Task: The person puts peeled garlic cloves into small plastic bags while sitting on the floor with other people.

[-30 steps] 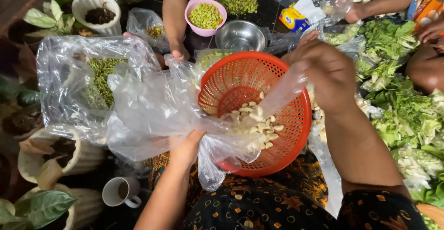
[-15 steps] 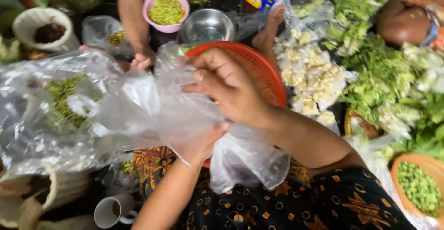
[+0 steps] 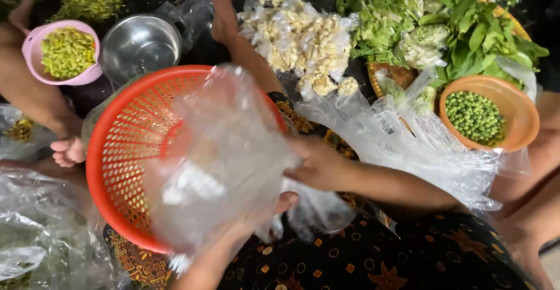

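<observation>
Head view: both hands hold a clear plastic bag (image 3: 224, 161) over a red mesh basket (image 3: 116, 167), which sits in the person's lap. The bag is thin, glossy and crumpled, cloudy where light catches it, and spread wide enough to cover the basket's right half; the mesh shows faintly through it. Whether anything is in the bag cannot be told. The right hand (image 3: 318, 164) grips the bag's right edge, fingers closed on the film. The left hand (image 3: 265, 214) comes from below, fingers pressed on the bag's lower edge; most of it is hidden behind the plastic.

Just beyond the basket stand a steel bowl (image 3: 140, 45) and a pink bowl (image 3: 35, 53) filled with yellow-green bits. Another person's foot (image 3: 69, 151) rests beside the basket's left rim. Farther up lies a heap of pale pieces (image 3: 300, 39) on plastic, with leafy greens (image 3: 466, 33) to its right. An orange bowl (image 3: 519, 112) of green peas (image 3: 475, 115) sits at right, loose plastic sheets (image 3: 402, 144) between it and the right hand.
</observation>
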